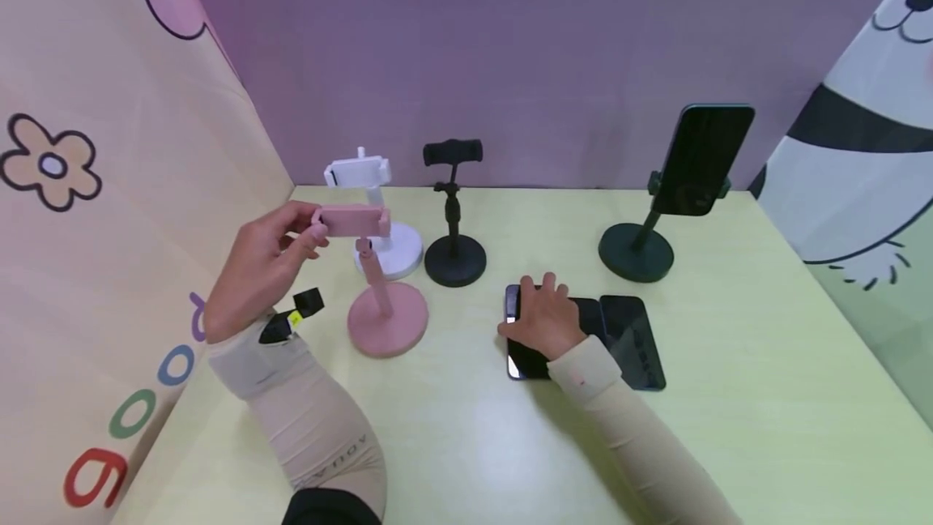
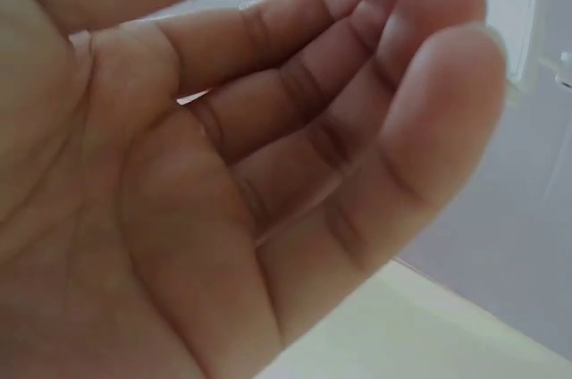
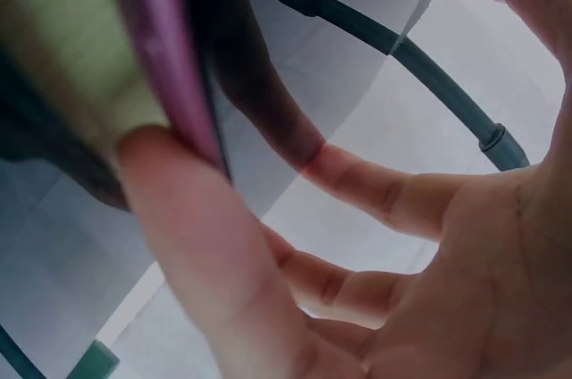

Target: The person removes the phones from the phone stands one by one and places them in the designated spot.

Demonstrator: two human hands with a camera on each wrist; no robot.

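My left hand [image 1: 255, 266] pinches the left end of the clamp on a pink phone stand [image 1: 389, 318] between thumb and fingers. In the left wrist view its palm and curled fingers fill most of the picture, and the pinch itself is hard to see. The right hand [image 1: 543, 318] reaches over a dark smartphone [image 1: 525, 359] lying face up on the table. Its thumb [image 3: 197, 227] lies along the phone's purple edge in the right wrist view, with the other fingers bent across the glossy screen. Part of that phone is hidden under the hand.
Beside it lie more dark phones, the rightmost phone [image 1: 632, 343] clearly visible. A white stand [image 1: 397, 253] and a black stand [image 1: 455, 262] are behind the pink one. At the back right, a dark green stand [image 1: 636, 253] holds an upright phone [image 1: 703, 160]. Printed curtains flank the table.
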